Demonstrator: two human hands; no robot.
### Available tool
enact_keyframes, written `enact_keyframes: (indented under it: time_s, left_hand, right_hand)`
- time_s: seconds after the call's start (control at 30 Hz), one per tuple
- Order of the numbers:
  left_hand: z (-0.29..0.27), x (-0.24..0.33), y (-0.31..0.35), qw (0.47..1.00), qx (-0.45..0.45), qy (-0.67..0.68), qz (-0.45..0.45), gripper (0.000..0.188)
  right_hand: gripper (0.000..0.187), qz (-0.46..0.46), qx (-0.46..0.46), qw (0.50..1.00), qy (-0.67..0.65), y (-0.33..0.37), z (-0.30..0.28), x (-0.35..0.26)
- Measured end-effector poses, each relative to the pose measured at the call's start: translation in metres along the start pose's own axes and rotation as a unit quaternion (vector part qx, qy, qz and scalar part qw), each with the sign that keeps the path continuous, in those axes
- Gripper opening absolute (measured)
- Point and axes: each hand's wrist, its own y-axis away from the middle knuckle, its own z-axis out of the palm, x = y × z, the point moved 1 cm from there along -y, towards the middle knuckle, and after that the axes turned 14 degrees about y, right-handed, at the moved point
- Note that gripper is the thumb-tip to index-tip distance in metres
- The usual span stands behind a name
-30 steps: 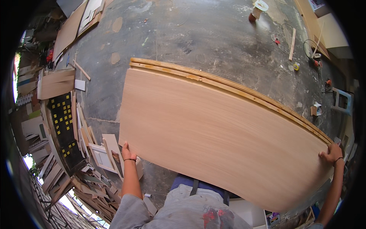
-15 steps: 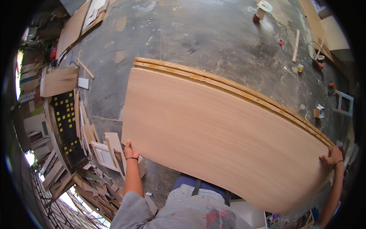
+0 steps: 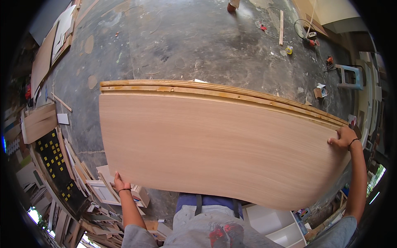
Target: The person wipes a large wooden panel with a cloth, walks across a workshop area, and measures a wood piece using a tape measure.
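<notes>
In the head view, the step appears to be steadying a wooden panel point(image 3: 219, 144) in front of the grey shirt point(image 3: 194, 227): left hand point(image 3: 121, 181) gripping the panel's near left corner, right hand point(image 3: 344, 138) its far right corner. Shifting it likely calls for both grips together.

left grip point(image 3: 120, 182): clasping | right grip point(image 3: 345, 138): clasping, further forward | arms point(image 3: 358, 177): spread

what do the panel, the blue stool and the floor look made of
Panel: wood, perhaps veneer; fine grain lines, matte, seemingly unvarnished face.
Stool: probably moulded plastic; smooth, even pale blue, rounded corners.
Floor: likely bare concrete; grey, stained, worn, with a faint sheen.
</notes>
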Motion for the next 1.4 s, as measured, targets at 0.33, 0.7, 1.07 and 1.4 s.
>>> enact_keyframes:
  time_s: [0.33, 0.7, 1.07, 1.4]
  left_hand:
    - [-0.01, 0.008, -0.012, 1.0, 0.027, 0.007, -0.006, 0.038]
    - [-0.005, 0.01, -0.006, 0.999, 0.037, -0.01, -0.006, 0.037]
    - [-0.008, 0.018, -0.007, 0.999, 0.035, 0.012, -0.027, 0.037]
    - [0.001, 0.005, 0.011, 0.999, -0.01, 0.014, -0.034, 0.043]
  right_hand:
    - [0.059, -0.031, -0.002, 0.999, -0.02, -0.018, 0.014, 0.002]
    - [0.064, -0.068, -0.021, 0.997, -0.013, -0.045, 0.029, 0.004]
    - [0.063, -0.068, -0.043, 0.997, -0.019, -0.065, 0.039, -0.007]
    - [0.065, -0.092, -0.035, 0.995, -0.013, -0.08, 0.052, 0.002]
